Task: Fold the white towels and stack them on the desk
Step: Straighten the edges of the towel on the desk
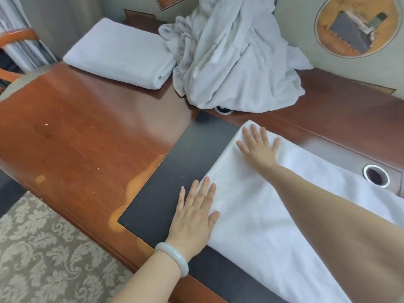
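A white towel (258,217) lies spread flat on the desk's black inlay (185,165), running off to the right. My left hand (194,215) rests palm down on its near left edge, fingers apart. My right hand (260,145) presses flat on its far left corner, fingers spread. Neither hand grips the cloth. One folded white towel (118,54) sits at the desk's back left. A crumpled heap of white towels (231,57) is piled at the back middle against the wall.
The red-brown wooden desk (83,132) stretches to the left. A round cable hole (376,175) sits beside the towel's far edge; another (223,110) peeks from under the heap. A chair back (19,37) stands far left. Patterned carpet (43,254) lies below.
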The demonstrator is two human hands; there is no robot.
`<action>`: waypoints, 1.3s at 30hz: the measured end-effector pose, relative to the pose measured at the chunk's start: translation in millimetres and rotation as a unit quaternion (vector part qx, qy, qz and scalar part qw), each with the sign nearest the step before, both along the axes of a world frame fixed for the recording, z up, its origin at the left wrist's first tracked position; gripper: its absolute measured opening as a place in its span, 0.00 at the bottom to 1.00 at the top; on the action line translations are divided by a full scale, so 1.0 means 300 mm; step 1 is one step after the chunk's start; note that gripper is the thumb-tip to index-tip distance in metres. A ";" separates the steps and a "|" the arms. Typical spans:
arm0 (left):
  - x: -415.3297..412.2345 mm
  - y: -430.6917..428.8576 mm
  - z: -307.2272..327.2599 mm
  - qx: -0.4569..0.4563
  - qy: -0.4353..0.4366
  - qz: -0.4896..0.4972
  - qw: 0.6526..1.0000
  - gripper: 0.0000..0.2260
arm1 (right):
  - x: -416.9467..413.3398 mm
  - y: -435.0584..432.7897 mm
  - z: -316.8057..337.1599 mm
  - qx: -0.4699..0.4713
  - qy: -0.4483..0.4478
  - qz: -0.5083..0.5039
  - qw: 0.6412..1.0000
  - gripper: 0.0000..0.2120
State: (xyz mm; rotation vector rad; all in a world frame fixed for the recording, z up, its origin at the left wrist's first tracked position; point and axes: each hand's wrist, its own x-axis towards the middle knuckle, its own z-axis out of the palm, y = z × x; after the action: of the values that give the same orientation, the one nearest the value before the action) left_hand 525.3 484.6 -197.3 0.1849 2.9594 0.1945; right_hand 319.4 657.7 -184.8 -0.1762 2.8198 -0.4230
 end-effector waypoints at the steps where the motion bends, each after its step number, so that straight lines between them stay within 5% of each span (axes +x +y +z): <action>1: -0.016 0.015 0.020 0.000 0.006 0.004 1.000 0.29 | 0.018 0.017 0.026 -0.039 0.008 -0.012 0.999 0.26; 5: -0.114 0.127 0.079 -0.019 0.041 -0.095 0.994 0.28 | 0.317 0.112 0.073 -0.077 0.141 -0.026 0.987 0.27; 9: -0.176 0.171 0.007 -0.044 -0.009 -0.159 0.986 0.28 | 0.648 0.332 -0.037 0.051 0.088 0.017 0.995 0.29; 11: -0.183 0.160 -0.014 -0.064 -0.030 -0.159 0.985 0.29 | 0.714 0.479 -0.030 0.060 0.098 -0.137 0.984 0.28; 13: -0.189 0.168 0.007 -0.061 -0.034 -0.156 0.985 0.31 | 0.797 0.570 0.059 -0.034 0.119 -0.326 0.937 0.18; 15: -0.197 0.211 0.047 -0.041 -0.020 -0.146 0.988 0.32 | 0.911 0.583 0.170 -0.245 0.052 -0.494 0.832 0.09; 17: -0.207 0.270 0.086 -0.020 0.004 -0.166 0.986 0.30 | 1.023 0.525 0.234 -0.464 -0.111 -0.602 0.640 0.09; 19: -0.230 0.311 0.092 -0.021 0.006 -0.194 0.981 0.28 | 1.085 0.435 0.236 -0.584 -0.278 -0.613 0.453 0.08; 21: -0.255 0.326 0.077 -0.025 -0.038 -0.183 0.982 0.28 | 1.105 0.357 0.201 -0.639 -0.343 -0.603 0.333 0.14; 22: -0.261 0.327 0.066 -0.031 -0.060 -0.173 0.983 0.28 | 1.100 0.328 0.185 -0.654 -0.341 -0.602 0.307 0.14; 29: -0.254 0.315 0.015 -0.028 -0.041 -0.163 0.985 0.29 | 1.110 0.212 0.173 -0.708 -0.227 -0.606 0.282 0.13; 36: -0.226 0.238 0.027 0.011 -0.011 -0.123 0.992 0.27 | 1.084 0.197 0.198 -0.680 -0.209 -0.613 0.344 0.12; 39: -0.221 0.186 0.004 -0.002 0.007 -0.125 0.992 0.29 | 1.076 0.189 0.194 -0.696 -0.179 -0.625 0.306 0.13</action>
State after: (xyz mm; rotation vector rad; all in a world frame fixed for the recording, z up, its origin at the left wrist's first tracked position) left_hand 459.0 540.3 -196.1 0.5535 2.9152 0.1540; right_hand 642.3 714.3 -126.8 1.5488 0.6268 -2.4588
